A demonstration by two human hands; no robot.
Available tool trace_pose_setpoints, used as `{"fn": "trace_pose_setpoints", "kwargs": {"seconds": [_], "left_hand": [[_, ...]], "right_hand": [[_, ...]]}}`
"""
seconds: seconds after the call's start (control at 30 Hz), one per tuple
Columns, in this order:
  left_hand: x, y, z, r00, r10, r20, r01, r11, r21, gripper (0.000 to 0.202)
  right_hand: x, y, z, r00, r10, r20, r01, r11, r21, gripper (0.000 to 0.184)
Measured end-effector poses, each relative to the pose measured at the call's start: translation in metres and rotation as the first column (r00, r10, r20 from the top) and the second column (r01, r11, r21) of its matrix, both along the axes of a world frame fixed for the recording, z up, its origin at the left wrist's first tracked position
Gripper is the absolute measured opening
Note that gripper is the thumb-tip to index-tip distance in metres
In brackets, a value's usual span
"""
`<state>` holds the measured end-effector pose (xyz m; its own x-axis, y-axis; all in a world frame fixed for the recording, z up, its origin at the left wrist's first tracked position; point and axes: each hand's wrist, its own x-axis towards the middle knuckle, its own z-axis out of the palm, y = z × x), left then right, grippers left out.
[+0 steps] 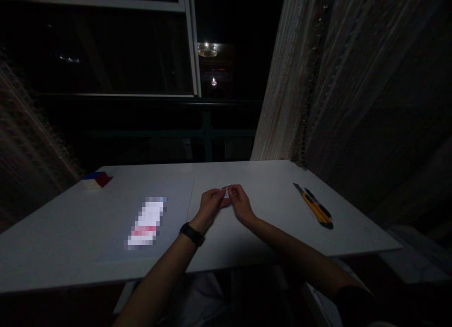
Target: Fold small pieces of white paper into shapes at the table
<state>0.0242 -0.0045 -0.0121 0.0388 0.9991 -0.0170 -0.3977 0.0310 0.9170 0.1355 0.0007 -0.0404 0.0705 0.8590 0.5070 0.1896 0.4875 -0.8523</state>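
My left hand and my right hand meet over the middle of the white table. Between their fingertips they pinch a small white piece of paper, most of it hidden by the fingers. It looks folded, though the dim light leaves its shape unclear. Both hands are closed on it, thumbs towards me. A black watch is on the left wrist. Left of the hands lies a bright, blurred-out phone-like rectangle on a large pale sheet.
A yellow box cutter with its blade out lies on the right of the table, beside a dark pen. A puzzle cube sits at the far left corner. Curtains and a dark window stand behind.
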Motion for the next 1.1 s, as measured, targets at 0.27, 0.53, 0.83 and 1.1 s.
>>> {"fn": "trace_pose_setpoints", "kwargs": {"seconds": [0.27,0.53,0.83,1.1], "left_hand": [[0.0001,0.0023,-0.0044,0.998,0.029,-0.048,-0.027,0.998,0.055,0.032],[-0.0006,0.0031,-0.0045,0.998,0.05,-0.029,-0.05,0.999,0.006,0.033],[-0.0012,0.0036,-0.006,0.997,0.058,-0.058,-0.056,0.998,0.042,0.033],[-0.001,0.0008,-0.0041,0.995,0.055,-0.085,-0.051,0.997,0.053,0.034]], "right_hand": [[-0.0021,-0.0005,-0.0003,0.998,-0.03,0.061,0.032,0.999,-0.026,0.016],[-0.0021,-0.0005,-0.0016,0.994,-0.041,0.1,0.042,0.999,-0.006,0.015],[-0.0026,-0.0023,0.0003,0.995,-0.027,0.1,0.031,0.999,-0.04,0.017],[0.0003,0.0002,-0.0013,0.999,-0.025,0.026,0.026,0.998,-0.055,0.017]]}}
